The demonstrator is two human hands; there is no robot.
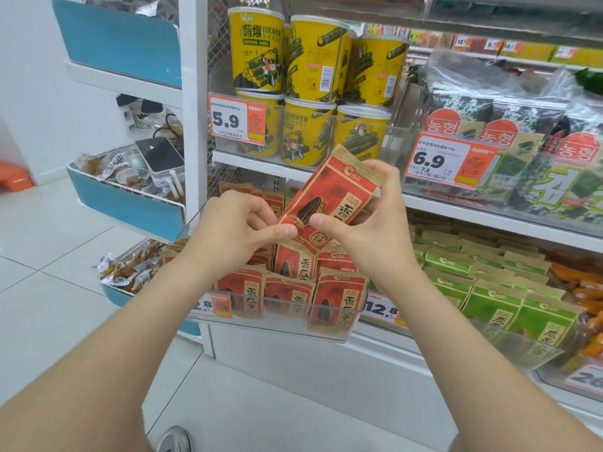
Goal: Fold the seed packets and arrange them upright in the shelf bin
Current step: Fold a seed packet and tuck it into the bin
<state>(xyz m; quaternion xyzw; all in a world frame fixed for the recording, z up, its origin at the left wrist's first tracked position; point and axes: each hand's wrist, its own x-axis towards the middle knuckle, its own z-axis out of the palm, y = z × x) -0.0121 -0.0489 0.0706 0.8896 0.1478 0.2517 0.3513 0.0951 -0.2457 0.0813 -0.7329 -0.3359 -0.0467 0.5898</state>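
A red and brown sunflower seed packet (329,187) is held tilted above the clear shelf bin (280,316). My left hand (238,226) pinches its lower left corner between thumb and fingers. My right hand (368,207) grips its right side, thumb pressing the lower front. Below, several matching red packets (339,295) stand upright in rows inside the bin, with more behind them partly hidden by my hands.
Green seed packets (489,288) fill the neighbouring bin on the right. Yellow seaweed tubs (310,93) and seaweed bags (522,151) sit on the shelf above. A blue-fronted side rack (130,207) with wrapped snacks stands to the left, over a white tiled floor.
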